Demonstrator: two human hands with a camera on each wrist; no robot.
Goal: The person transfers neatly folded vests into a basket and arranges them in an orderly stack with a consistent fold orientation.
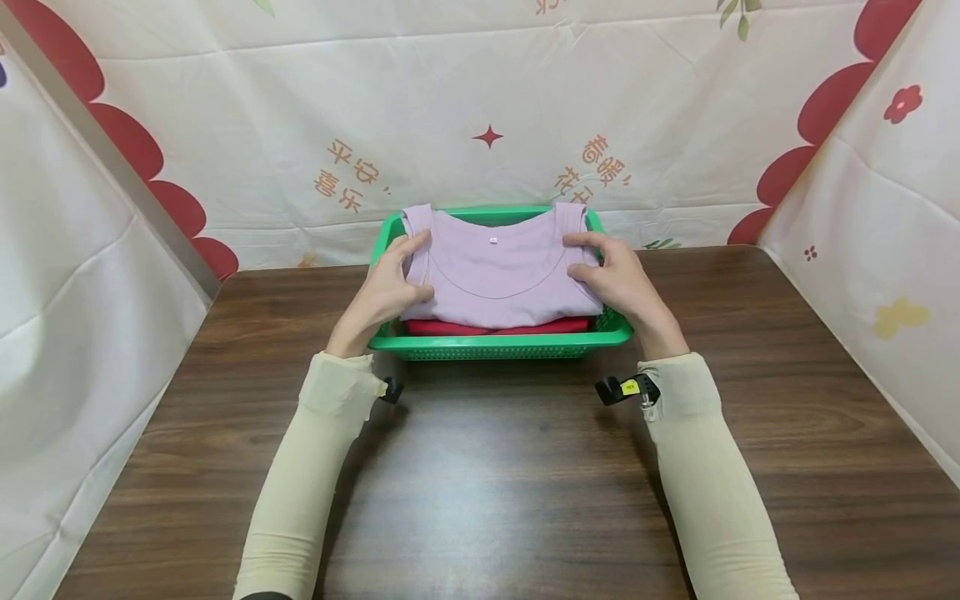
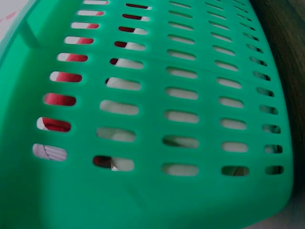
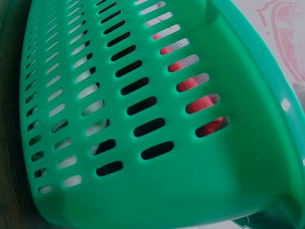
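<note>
A folded lilac top [image 1: 491,258] with a wide neckline lies in a green plastic basket [image 1: 495,341]. Red folded cloth [image 1: 498,327] shows beneath its near edge. At the top's left side, my left hand [image 1: 387,279] rests with thumb and index finger spread on the fabric. Across from it, the fingertips of my right hand [image 1: 618,275] touch the right side of the top. Remaining fingers on both hands are mostly hidden. Both wrist views show the slotted basket wall [image 2: 157,109], with red and pale cloth behind the holes; neither hand appears there.
The basket stands at the back of a dark wooden table [image 1: 480,467], close to a white printed cloth backdrop [image 1: 450,100]. Similar white cloth hangs along the left and right sides. A small dark wrist camera [image 1: 611,390] sticks out from the right cuff.
</note>
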